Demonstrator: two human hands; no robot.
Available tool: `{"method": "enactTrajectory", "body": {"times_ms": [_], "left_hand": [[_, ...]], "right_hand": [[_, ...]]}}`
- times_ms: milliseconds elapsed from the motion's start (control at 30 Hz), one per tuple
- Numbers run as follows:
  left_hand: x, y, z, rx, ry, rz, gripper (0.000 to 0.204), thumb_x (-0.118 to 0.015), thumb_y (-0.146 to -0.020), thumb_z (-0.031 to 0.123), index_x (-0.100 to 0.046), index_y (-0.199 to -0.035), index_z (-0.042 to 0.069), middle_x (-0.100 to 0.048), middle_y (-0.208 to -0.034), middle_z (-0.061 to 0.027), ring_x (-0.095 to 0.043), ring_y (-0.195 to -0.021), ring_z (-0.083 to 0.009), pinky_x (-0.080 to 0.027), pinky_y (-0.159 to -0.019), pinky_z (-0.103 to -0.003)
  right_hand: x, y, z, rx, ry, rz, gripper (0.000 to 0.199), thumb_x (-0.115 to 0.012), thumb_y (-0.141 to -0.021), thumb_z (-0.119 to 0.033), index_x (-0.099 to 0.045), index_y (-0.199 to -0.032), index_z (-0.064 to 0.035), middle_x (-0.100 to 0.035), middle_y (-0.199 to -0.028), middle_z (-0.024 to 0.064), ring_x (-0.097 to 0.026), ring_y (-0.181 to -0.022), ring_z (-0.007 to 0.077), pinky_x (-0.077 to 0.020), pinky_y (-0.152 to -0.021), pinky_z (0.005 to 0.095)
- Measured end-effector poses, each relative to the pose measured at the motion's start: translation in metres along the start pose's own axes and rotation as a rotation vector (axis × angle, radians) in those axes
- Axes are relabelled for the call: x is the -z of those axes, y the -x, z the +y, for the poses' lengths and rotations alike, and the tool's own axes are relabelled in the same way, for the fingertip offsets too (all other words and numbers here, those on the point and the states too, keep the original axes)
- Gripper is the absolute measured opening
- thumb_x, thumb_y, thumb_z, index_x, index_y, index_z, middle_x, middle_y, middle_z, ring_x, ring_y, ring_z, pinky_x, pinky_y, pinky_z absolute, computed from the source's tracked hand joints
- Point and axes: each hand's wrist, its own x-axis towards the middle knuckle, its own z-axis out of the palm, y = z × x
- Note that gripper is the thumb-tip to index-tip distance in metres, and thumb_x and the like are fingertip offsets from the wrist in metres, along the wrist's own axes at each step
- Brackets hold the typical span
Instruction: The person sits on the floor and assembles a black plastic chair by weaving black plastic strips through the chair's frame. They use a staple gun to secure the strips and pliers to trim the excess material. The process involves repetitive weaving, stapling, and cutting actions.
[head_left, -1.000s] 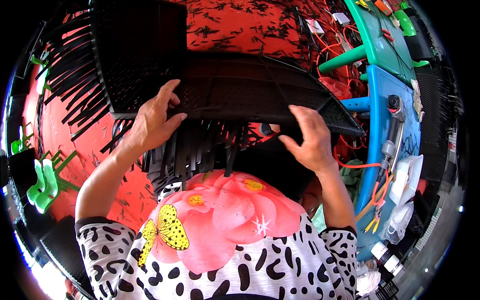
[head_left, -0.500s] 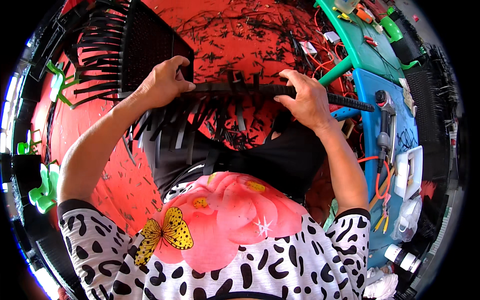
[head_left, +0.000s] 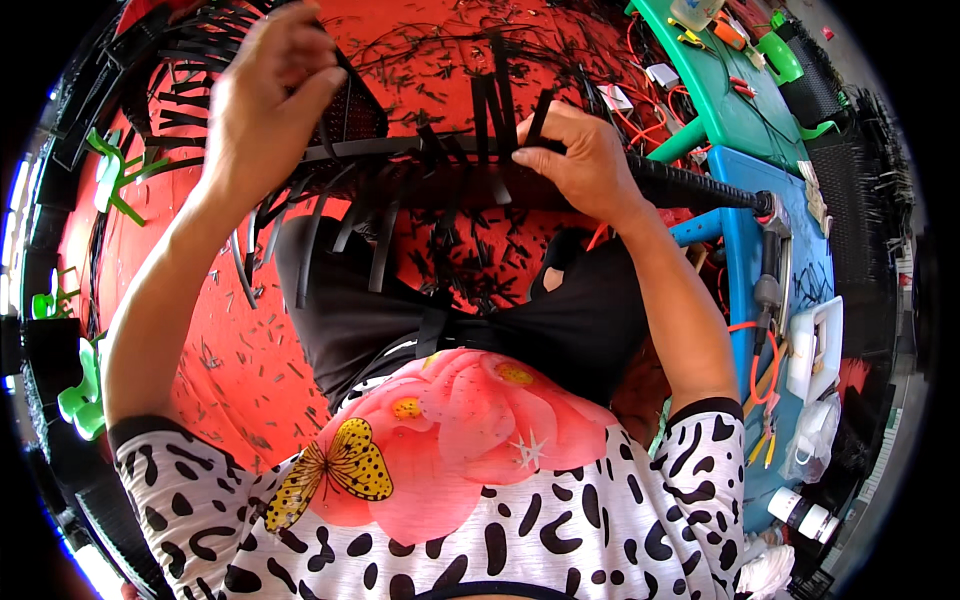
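Gripping up top, left hand (head_left: pixel 270 95) curls shut on the woven black panel (head_left: pixel 350 120) | loose strips (head_left: pixel 400 200) look light, floppy, springy | right hand (head_left: pixel 585 160) pinches the rim bar (head_left: pixel 690 185), stiffest spot to hold | blue desk (head_left: pixel 745 250) sits right.

Both my arms reach fwd from the lower edge, elbows bent, forearms bare below short sleeves. My left hand (head_left: pixel 268 95) is raised high, back toward me, fingers curled down in a loose grip, thumb tucked under. My right hand (head_left: pixel 580 155) sits lower and flatter, wrist straight, 4 fingers bent over, thumb & index pinched together.
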Motion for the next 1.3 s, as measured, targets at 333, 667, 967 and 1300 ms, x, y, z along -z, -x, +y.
{"method": "enactTrajectory", "body": {"times_ms": [333, 667, 967, 1300], "left_hand": [[-0.091, 0.075, 0.073, -0.867, 0.266, -0.551, 0.024, -0.059, -0.062, 0.019, -0.056, -0.076, 0.001, -0.056, -0.089, -0.0135, -0.058, -0.081, -0.0287, -0.051, -0.068, -0.036], [-0.117, 0.016, 0.029, -0.750, -0.286, -0.095, 0.025, -0.064, -0.072, 0.020, -0.061, -0.090, 0.003, -0.056, -0.089, -0.0109, -0.057, -0.085, -0.0272, -0.047, -0.082, -0.042], [-0.113, 0.002, 0.022, -0.314, -0.184, -0.445, 0.024, -0.064, -0.080, 0.027, -0.056, -0.085, 0.005, -0.059, -0.078, -0.0110, -0.060, -0.075, -0.0319, -0.047, -0.064, -0.044], [-0.119, 0.002, 0.016, -0.279, -0.097, -0.402, 0.024, -0.063, -0.080, 0.027, -0.058, -0.087, 0.005, -0.060, -0.073, -0.0108, -0.062, -0.072, -0.0319, -0.048, -0.060, -0.045]], "right_hand": [[0.006, -0.029, 0.015, -0.147, -0.287, 0.058, 0.022, -0.068, -0.084, -0.023, -0.068, -0.086, -0.0017, -0.062, -0.067, 0.0015, -0.053, -0.064, 0.0049, -0.0433, -0.059, 0.0250], [0.002, -0.016, 0.007, -0.134, -0.257, 0.149, 0.024, -0.066, -0.087, -0.023, -0.066, -0.081, 0.0005, -0.057, -0.061, 0.0018, -0.051, -0.060, 0.0072, -0.0412, -0.057, 0.0250], [0.002, -0.001, 0.000, 0.140, -0.158, 0.253, 0.012, -0.066, -0.086, -0.010, -0.065, -0.085, 0.0017, -0.061, -0.077, 0.0046, -0.057, -0.071, 0.0106, -0.0452, -0.065, 0.0239], [-0.005, 0.002, -0.002, 0.016, 0.187, 0.200, 0.034, -0.071, -0.068, -0.003, -0.058, -0.100, -0.0048, -0.064, -0.090, 0.0091, -0.065, -0.084, 0.0237, -0.0516, -0.074, 0.0334]]}}
